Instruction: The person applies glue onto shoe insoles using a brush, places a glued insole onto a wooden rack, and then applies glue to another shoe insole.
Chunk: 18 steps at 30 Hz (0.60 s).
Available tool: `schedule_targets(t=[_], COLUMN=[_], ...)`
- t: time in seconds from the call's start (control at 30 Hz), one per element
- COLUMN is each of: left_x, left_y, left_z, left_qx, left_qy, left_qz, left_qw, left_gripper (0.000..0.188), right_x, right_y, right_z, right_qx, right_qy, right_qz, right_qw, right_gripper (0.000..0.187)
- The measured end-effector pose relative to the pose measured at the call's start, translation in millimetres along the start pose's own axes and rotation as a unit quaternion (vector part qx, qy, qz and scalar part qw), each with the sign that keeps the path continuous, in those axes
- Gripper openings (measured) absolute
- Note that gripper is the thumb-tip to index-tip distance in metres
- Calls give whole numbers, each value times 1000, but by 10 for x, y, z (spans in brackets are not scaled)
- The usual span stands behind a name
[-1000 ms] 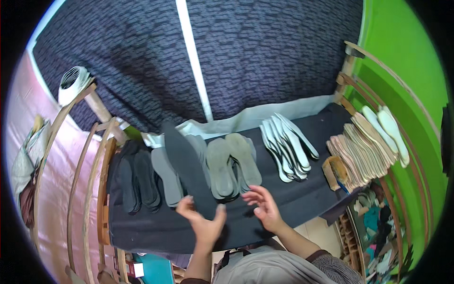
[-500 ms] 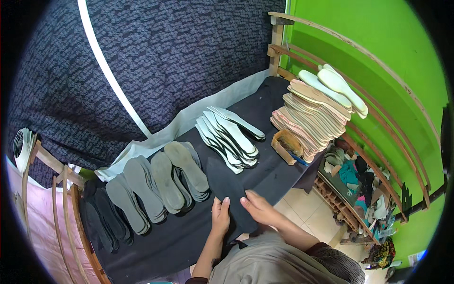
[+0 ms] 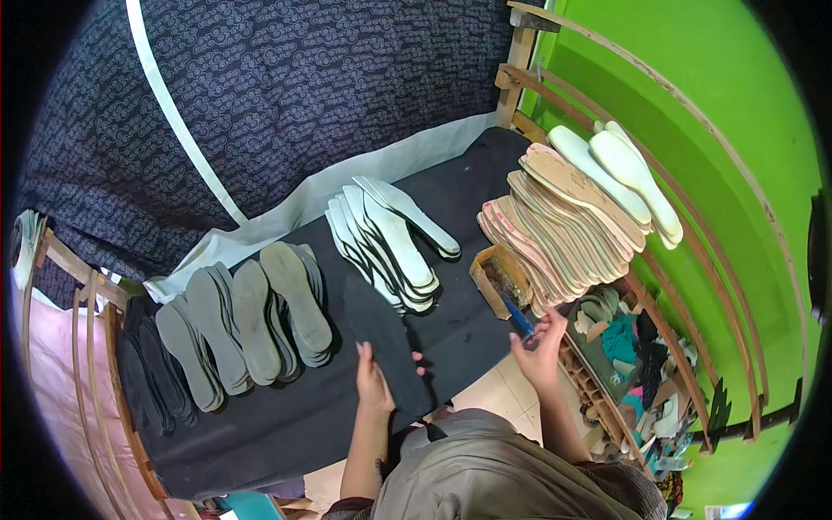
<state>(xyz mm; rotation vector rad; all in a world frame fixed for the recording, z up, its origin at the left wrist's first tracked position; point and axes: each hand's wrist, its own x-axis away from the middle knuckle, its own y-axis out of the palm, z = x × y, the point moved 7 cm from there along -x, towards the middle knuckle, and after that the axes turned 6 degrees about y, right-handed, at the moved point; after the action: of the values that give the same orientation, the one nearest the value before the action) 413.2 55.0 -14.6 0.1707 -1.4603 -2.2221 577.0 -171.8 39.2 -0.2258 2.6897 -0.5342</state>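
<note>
The left hand (image 3: 375,381) holds a black insole (image 3: 394,355) above the black cloth (image 3: 260,446), near the white insoles (image 3: 394,234). The right hand (image 3: 539,354), partly curled, is at the end of a blue handle (image 3: 518,319); a firm grip cannot be confirmed. The handle projects from an open box (image 3: 487,295) beside the tan insoles (image 3: 563,230).

By the near edge of the surface (image 3: 260,446), the black sole (image 3: 390,351) hides part of the left grip (image 3: 374,386). By the right edge, it's too small to tell if the right grip (image 3: 541,345) holds the blue handle (image 3: 517,320).
</note>
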Motion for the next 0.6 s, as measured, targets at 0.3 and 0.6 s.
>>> schedule_targets(t=[0.3,0.6], left_x=[110,113], left_y=[-21,102], left_z=[405,311], left_qx=[19,51], left_qy=[196,198], left_qz=[24,-10], left_qw=[980,979], left_gripper=[71,74], right_x=[-359,-651], right_y=[174,93], right_z=[-323,-301], right_qx=[87,-92], right_qy=[-131,-77], right_qz=[-68,-90], right_qw=[985,989], right_gripper=[36,19])
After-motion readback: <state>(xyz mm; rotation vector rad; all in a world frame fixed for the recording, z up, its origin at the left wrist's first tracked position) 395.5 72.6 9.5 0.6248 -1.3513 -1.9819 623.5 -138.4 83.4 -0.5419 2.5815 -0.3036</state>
